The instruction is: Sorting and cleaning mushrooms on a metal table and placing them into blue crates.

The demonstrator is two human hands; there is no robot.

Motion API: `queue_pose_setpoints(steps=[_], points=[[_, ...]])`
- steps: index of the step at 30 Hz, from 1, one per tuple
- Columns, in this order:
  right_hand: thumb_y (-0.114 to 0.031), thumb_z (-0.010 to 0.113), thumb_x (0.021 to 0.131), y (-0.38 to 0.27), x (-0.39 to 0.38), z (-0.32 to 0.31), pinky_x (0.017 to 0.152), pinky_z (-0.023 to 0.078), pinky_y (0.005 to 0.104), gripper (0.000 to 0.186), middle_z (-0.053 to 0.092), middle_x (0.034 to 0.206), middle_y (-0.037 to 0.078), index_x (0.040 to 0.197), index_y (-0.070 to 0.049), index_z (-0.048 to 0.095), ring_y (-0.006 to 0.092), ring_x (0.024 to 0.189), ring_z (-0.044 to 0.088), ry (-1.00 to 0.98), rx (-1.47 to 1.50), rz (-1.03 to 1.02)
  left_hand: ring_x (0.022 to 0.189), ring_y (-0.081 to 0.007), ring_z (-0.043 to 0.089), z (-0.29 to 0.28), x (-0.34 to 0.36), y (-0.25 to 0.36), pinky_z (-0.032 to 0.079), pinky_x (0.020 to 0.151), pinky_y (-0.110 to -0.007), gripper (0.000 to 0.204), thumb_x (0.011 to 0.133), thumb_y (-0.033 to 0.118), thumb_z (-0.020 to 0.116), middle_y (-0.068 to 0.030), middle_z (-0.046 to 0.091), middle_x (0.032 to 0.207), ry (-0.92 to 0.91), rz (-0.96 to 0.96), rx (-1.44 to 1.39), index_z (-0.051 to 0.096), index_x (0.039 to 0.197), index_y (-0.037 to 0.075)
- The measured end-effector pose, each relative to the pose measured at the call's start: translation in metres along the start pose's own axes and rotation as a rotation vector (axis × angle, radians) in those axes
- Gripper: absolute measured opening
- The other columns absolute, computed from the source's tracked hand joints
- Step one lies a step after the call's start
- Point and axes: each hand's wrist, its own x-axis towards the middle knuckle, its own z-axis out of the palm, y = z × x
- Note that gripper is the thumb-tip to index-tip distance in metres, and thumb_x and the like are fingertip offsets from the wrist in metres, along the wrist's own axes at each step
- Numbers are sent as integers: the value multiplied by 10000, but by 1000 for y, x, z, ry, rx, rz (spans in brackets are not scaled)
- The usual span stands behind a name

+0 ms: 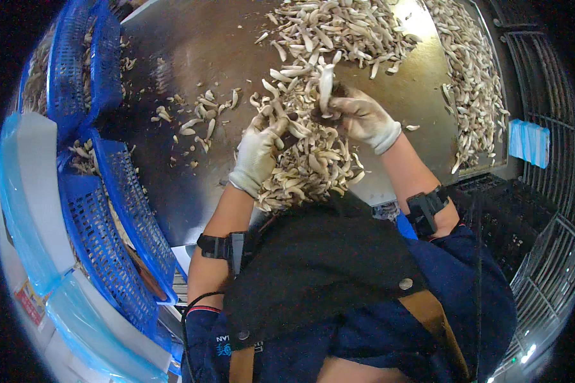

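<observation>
Both of my hands wear white gloves with dark, soiled fingertips. My right hand [366, 119] pinches a long pale mushroom [326, 84], which points away from me over the pile. Closed round another mushroom [278, 107], my left hand [257, 150] is at the pile's left side. Beneath and between the hands lies a heap of mushrooms [314, 167] at the near edge of the metal table [204, 172]. Its near side meets my dark apron [313, 262].
A larger mushroom pile [345, 29] covers the far table, and more mushrooms [469, 76] fill a strip at the right. Small scattered mushrooms [204, 115] lie left. Blue perforated baskets [105, 236] line the left side; black crates [505, 210] and a metal rack [556, 127] stand right.
</observation>
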Motion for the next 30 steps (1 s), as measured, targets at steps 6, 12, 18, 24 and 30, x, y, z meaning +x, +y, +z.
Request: queue_pose_setpoints(steps=[6,12,18,24,30], points=[[-3,547,791,-63,-53,-39,820,484,355,274,633,1035,111,1058,-11,606,238,924,616,-73,-774,-544,985,-184,589,95,-15,-26,445,871,-289,360,876,166,560,-102,637,1060,-761,-157,676,560,1201,9],[-90,606,827,-55,-82,4,802,442,273,213,573,938,57,1018,3,595,119,844,543,233,-473,-294,907,-132,545,108,-17,6,452,804,-277,298,935,125,513,-58,626,1019,-75,-198,191,551,1199,-9],[-163,613,785,39,-50,12,894,435,348,419,612,1058,242,1148,34,540,324,1007,590,344,-981,-238,992,-122,548,93,-14,2,448,882,-256,346,952,126,515,-41,599,1129,-132,30,98,501,1278,10],[-261,618,863,40,-49,-26,803,458,352,359,644,975,123,1087,14,562,214,875,588,326,-710,-19,919,-124,576,52,-23,-1,488,782,-253,294,959,139,493,-61,600,1091,169,-86,82,515,1226,15],[-259,600,919,89,-37,32,993,367,320,533,421,1302,103,1347,-35,374,181,1185,417,214,-487,-2,1063,-178,540,63,-24,-9,426,943,-316,317,963,141,456,-77,579,1139,-99,-177,-396,468,1261,34]])
